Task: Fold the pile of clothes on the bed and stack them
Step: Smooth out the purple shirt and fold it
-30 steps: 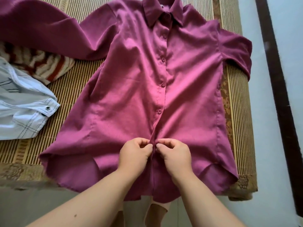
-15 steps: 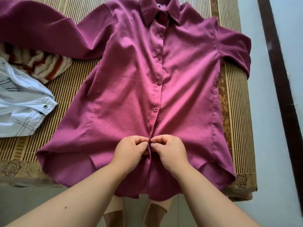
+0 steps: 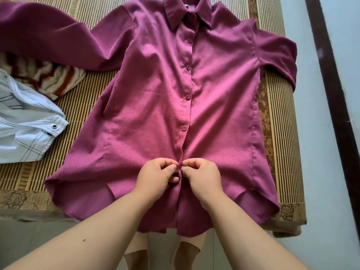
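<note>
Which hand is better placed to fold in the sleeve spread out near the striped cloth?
Probably the left hand: that sleeve lies on its side, while the right hand would cross the shirt.

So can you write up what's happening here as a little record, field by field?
Surface: striped woven mat
Main item: purple shirt, spread flat, front up, collar away from the person
Left hand: pinches the shirt's front opening near the hem
Right hand: pinches the same spot from the other side
Buttons: those above the hands look fastened
Other clothes: white checked shirt and red-striped garment at the left, unfolded
Folding: not yet begun
</note>
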Available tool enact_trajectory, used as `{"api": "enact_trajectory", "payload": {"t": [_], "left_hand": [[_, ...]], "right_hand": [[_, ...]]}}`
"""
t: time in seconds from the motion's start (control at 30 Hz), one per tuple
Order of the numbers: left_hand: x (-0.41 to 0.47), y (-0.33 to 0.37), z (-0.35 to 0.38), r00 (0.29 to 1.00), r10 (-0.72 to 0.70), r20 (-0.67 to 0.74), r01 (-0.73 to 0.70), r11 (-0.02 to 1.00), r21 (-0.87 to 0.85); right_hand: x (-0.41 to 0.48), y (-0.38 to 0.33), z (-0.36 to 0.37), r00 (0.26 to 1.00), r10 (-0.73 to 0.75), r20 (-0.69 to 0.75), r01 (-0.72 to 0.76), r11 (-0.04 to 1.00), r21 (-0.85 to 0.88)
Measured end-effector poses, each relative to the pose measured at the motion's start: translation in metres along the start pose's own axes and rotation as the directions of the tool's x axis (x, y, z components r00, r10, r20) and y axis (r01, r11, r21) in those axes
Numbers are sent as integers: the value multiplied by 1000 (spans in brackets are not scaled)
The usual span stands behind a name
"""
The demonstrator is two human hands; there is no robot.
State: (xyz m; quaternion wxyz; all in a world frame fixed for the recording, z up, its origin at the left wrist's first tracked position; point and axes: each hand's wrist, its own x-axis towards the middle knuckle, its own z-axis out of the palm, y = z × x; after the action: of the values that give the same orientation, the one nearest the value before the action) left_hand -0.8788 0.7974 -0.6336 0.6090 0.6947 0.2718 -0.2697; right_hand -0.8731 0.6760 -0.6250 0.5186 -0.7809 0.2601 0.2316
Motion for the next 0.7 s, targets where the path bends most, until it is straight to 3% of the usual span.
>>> {"api": "enact_trajectory", "payload": {"t": [0.1,0.2,0.3,0.37,0.5,0.7], "left_hand": [[2,4,-4,998,-2,56,0,999,46],[5,9,-7,993,-29,118,18,995,95],[7,14,-11,977,-115,182,106,993,57],[7,16,-14,963,-165,215,167,986,6],[3,17,-15,958,-198,210,213,976,-50],[2,15,-8,973,-191,128,204,973,-104]], "right_hand": [[-1,0,-2,1000,-14,25,13,1000,16],[-2,1,-3,999,18,26,-21,990,137],[-2,2,-2,999,29,18,-32,982,187],[-1,3,-1,1000,24,-16,-21,989,147],[0,4,1,995,-69,-77,62,994,-94],[-1,5,-1,993,-110,-45,102,985,-141]]}}
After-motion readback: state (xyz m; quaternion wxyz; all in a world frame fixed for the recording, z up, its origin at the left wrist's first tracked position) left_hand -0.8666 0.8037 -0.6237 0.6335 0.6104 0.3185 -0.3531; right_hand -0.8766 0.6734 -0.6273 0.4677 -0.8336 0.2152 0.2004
